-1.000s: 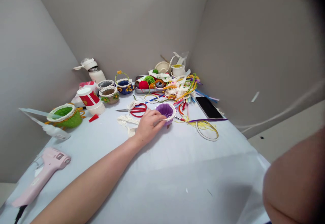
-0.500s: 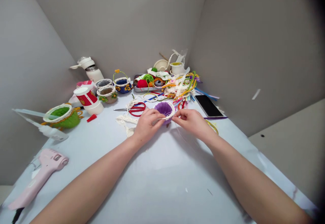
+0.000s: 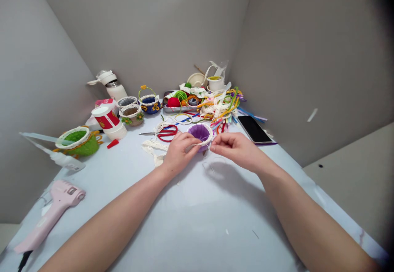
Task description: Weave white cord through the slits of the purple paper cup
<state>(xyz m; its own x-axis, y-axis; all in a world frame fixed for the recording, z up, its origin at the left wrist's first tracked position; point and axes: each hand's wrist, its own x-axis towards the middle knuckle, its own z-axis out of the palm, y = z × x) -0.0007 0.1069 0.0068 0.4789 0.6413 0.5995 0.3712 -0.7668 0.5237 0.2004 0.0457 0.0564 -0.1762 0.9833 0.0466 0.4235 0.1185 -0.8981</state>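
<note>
Now that your right hand [image 3: 235, 149] has come in beside the purple cup [image 3: 198, 130], both hands seem engaged at its white rim [image 3: 211, 132], the left probably steadying. The cup stands on the worktop [image 3: 197, 222], between and slightly beyond your hands. Your left hand's [image 3: 180, 150] grip pinches the near rim; your right fingertips press together just beside it, contents too small to tell.
</note>
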